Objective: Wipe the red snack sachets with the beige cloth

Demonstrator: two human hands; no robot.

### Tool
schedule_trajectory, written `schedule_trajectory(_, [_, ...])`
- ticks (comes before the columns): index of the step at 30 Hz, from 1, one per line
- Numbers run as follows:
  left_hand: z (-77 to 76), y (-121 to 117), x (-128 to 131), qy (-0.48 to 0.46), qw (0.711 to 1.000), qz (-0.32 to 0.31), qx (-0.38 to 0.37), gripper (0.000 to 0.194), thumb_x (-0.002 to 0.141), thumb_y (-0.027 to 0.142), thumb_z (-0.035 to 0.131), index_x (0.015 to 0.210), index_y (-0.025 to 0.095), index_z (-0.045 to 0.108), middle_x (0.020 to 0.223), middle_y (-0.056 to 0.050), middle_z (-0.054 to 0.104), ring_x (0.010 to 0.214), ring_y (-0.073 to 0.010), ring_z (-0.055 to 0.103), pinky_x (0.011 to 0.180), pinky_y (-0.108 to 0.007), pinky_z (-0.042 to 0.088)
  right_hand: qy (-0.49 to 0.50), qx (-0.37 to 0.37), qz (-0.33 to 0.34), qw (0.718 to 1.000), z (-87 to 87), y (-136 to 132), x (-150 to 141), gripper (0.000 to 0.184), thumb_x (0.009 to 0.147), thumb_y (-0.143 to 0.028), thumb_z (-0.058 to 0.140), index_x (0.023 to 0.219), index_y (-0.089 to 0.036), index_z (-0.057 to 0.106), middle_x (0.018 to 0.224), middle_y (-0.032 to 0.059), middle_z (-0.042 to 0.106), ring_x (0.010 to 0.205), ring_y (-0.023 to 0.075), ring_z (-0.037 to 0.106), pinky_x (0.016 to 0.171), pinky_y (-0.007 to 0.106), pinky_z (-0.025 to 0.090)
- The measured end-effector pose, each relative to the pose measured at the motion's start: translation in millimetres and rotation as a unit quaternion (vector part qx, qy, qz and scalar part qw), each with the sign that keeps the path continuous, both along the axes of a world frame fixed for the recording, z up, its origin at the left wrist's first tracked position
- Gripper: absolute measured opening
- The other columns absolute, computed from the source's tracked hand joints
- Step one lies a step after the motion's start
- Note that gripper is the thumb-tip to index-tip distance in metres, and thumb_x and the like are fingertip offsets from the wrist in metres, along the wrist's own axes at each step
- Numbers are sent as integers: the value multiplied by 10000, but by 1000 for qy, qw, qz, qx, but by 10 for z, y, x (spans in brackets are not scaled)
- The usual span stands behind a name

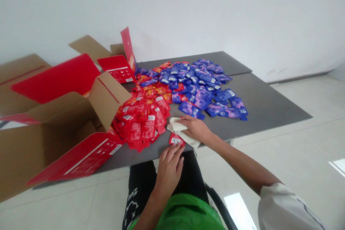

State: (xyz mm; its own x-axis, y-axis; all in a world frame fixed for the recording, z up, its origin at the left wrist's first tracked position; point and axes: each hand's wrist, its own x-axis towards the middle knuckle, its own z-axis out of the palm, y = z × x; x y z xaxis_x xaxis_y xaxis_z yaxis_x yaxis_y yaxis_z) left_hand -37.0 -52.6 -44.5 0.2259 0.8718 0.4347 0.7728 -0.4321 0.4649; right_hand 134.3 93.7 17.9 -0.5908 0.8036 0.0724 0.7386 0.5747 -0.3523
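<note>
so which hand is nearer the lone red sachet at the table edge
Left. The left hand has its fingertips on the near edge of the red sachet. The right hand lies just beyond the sachet, on a white cloth.

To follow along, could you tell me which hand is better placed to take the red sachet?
Probably the left hand: its fingertips touch the red sachet, while the right hand holds a white cloth.

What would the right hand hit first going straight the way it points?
Probably the near edge of the red sachet pile, ahead of the right hand gripping the white cloth, though depth is unclear and blue sachets lie close beside that line.
</note>
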Motion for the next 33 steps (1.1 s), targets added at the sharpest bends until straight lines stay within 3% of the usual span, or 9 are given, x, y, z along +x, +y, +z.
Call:
schedule_trajectory(4, [-1,3,5,2,1000,5,-2,410,990,169,543,1392,235,589,1364,-85,650,1279,-254,579,1079,-450,494,-30,25,-45,998,107,245,55,421,942,-190,597,1353,-248,665,1268,86,683,1022,211,694,789,237,501])
schedule_trajectory(7, [-21,-8,10,13,1000,7,-5,385,976,165,561,1353,217,617,1315,-97,669,1241,-264,594,1055,-458,507,15,26,11,999,111,-37,32,446,953,-202,594,1393,-272,631,1286,70,674,1043,198,687,823,234,500])
schedule_trajectory(10, [-34,-20,11,23,999,20,-11,215,956,179,595,1136,200,710,1126,-101,717,1122,-289,630,1005,-488,525,46,-11,89,995,33,-388,-16,403,969,-254,608,1369,-292,644,1281,56,680,1056,192,684,856,236,502])
schedule_trajectory(12, [-31,-19,8,22,999,20,-13,205,955,173,598,1121,200,714,1125,-97,716,1127,-290,626,1017,-489,517,42,-27,89,995,-16,-435,-34,380,966,-258,617,1342,-283,664,1272,53,684,1052,194,688,861,241,506])
schedule_trajectory(16, [-13,-3,6,11,1000,3,-3,407,971,156,572,1372,218,603,1340,-87,658,1270,-257,574,1084,-446,487,2,-6,20,1000,-9,-40,-16,415,939,-222,635,1351,-254,662,1270,71,672,1050,204,688,833,241,507])
schedule_trajectory(20, [-9,0,13,3,1000,7,-2,413,977,161,571,1383,231,594,1353,-75,655,1276,-246,573,1086,-438,488,-35,24,-25,999,116,274,27,411,952,-205,599,1359,-224,658,1237,90,678,1021,211,689,804,246,503])
schedule_trajectory(24, [-13,-20,22,7,1000,9,-9,374,972,161,576,1340,208,622,1318,-95,664,1243,-268,583,1064,-461,500,8,33,19,999,152,-64,7,445,947,-194,598,1387,-253,630,1293,77,661,1048,203,682,827,240,502])
schedule_trajectory(28, [-9,-36,23,23,999,28,-29,159,950,155,591,1025,191,727,1081,-101,717,1092,-301,630,986,-503,530,36,-13,101,994,42,-448,-51,403,966,-239,602,1365,-281,644,1272,57,679,1049,191,686,845,242,511])
schedule_trajectory(33, [5,-12,26,5,1000,10,-10,397,981,146,545,1364,226,608,1343,-89,654,1260,-273,579,1073,-478,497,2,-8,22,1000,-18,-64,-73,425,938,-216,627,1361,-255,657,1292,83,667,1065,206,681,851,247,513])
